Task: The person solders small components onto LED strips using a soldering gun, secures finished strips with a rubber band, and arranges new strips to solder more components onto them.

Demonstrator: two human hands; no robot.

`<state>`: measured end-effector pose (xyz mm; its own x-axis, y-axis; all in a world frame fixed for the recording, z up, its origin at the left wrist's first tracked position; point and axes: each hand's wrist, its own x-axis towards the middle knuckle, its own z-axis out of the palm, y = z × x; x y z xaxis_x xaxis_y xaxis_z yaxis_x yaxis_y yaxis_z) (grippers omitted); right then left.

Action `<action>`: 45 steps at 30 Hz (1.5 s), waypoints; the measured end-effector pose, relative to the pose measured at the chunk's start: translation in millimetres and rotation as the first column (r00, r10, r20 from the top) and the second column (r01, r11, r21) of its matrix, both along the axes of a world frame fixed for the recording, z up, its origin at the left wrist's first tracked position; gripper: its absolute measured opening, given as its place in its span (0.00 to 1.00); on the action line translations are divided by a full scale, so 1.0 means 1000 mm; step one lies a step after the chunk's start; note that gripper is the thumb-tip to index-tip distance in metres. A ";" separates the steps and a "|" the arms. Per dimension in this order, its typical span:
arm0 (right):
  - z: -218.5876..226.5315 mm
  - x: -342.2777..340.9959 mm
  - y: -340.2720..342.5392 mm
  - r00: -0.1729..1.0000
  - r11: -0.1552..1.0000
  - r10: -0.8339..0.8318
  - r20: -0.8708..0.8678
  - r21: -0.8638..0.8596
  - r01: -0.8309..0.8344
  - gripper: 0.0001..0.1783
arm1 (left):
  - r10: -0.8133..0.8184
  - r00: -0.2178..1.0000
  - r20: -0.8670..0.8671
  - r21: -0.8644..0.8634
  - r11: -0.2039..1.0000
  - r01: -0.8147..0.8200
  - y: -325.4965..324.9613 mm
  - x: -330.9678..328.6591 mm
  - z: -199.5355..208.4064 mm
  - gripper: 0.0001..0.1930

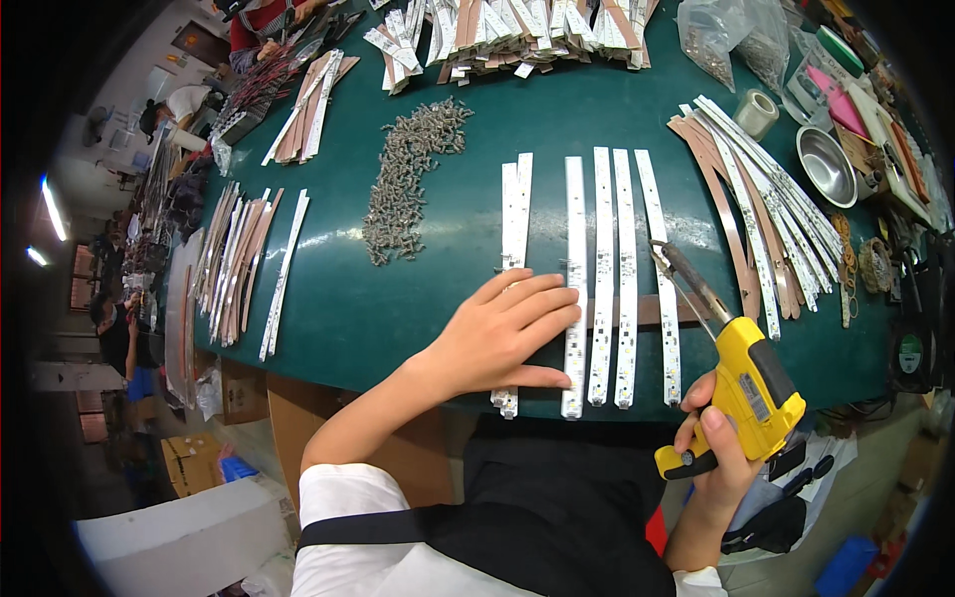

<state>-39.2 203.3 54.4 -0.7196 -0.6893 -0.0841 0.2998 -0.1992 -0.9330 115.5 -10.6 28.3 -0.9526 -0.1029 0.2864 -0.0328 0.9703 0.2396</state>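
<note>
Several narrow white LED circuit strips lie side by side on the green table. My left hand (502,333) rests flat with fingers stretched out, its fingertips and thumb touching the edge of one LED strip (574,239). Under that hand, a pair of overlapping strips (516,209) is partly hidden. My right hand (724,453) is wrapped round the handle of a yellow and black soldering gun (746,383). The gun's tip reaches the upper part of the rightmost strip (670,348) in the row. Two more strips (625,259) lie between. A flat brown bar (642,309) crosses beneath the row.
A heap of small metal parts (403,179) lies left of centre. Strip piles lie at the left (234,264), right (771,219) and far edge (527,30). A metal bowl (827,166), a tape roll (756,113) and plastic bags (711,40) stand at the right. Other people work beyond.
</note>
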 end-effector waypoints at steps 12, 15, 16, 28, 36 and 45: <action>-0.004 -0.004 0.001 0.999 0.999 0.015 0.034 -0.032 -0.014 0.28 | 0.003 0.990 0.144 -0.020 1.000 0.000 -0.001 0.028 0.004 0.35; -0.005 -0.002 0.001 0.998 0.999 -0.007 0.057 -0.034 0.009 0.28 | 0.007 0.989 0.149 -0.007 1.000 -0.006 -0.014 0.037 0.002 0.35; -0.006 -0.002 0.001 0.998 0.999 -0.020 0.060 -0.030 0.021 0.29 | -0.017 0.987 0.159 0.014 1.000 0.015 -0.019 0.041 0.001 0.35; -0.004 -0.001 -0.001 0.999 1.000 0.016 0.032 0.002 -0.017 0.29 | 0.221 0.964 -0.146 0.194 0.962 -0.192 -0.060 0.048 0.003 0.10; -0.005 0.004 0.001 0.997 0.997 0.074 0.027 -0.038 -0.073 0.29 | 0.585 0.781 -0.220 -0.059 0.791 -0.609 -0.161 0.023 -0.026 0.05; -0.003 0.002 0.003 0.999 0.999 0.025 0.041 -0.029 -0.024 0.29 | 0.677 0.736 0.030 0.227 0.712 -0.664 -0.159 -0.005 -0.018 0.04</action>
<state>-37.6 205.9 51.8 -0.6987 -0.7092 -0.0935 0.3434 -0.2179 -0.9136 110.4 -169.9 10.7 -0.5947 -0.7713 0.2268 -0.6371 0.6242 0.4522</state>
